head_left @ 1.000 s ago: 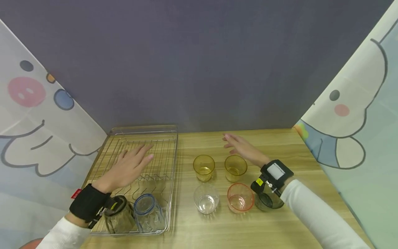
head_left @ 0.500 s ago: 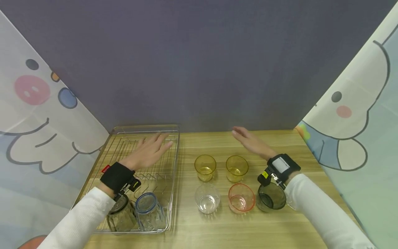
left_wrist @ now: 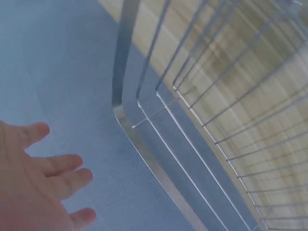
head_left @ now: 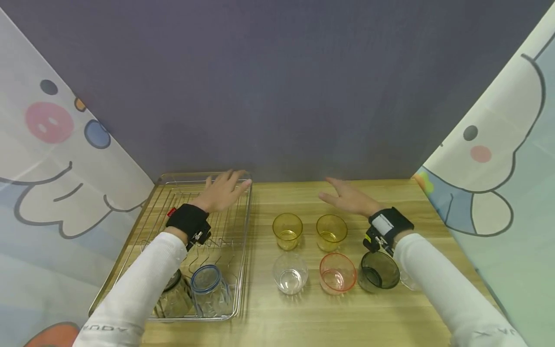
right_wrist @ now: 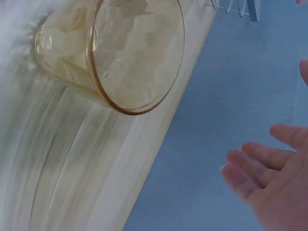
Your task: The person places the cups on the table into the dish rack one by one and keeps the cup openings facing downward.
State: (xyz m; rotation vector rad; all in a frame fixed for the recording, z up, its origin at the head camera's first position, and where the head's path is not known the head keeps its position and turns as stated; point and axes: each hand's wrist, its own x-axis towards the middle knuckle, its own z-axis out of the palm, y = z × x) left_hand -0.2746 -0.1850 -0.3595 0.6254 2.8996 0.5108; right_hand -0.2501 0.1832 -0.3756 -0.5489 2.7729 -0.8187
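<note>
My left hand (head_left: 220,193) hovers over the far right part of a wire dish rack (head_left: 243,250), fingers spread and holding nothing. In the left wrist view its fingers stand apart from the rack's rim (left_wrist: 163,183). My right hand (head_left: 349,197) is above the wooden table behind the right amber glass (head_left: 331,232), fingers extended, nothing in it. That glass (right_wrist: 72,53) shows large in the right wrist view. Beside it stands another amber glass (head_left: 287,231). Nearer are a clear glass (head_left: 290,273), a red-rimmed glass (head_left: 337,273) and a dark grey glass (head_left: 378,272), all mouth up.
A blue-rimmed glass (head_left: 211,291) and a brown glass (head_left: 175,298), partly behind the left sleeve, stand upside down in the rack's near end. Part of another clear glass (head_left: 409,279) shows beside the right sleeve. A grey wall (head_left: 277,96) rises behind the table.
My left hand has moved forward and to the right over the rack. The right hand has shifted slightly right, its thumb now spread from the fingers. The glasses have stayed in place.
</note>
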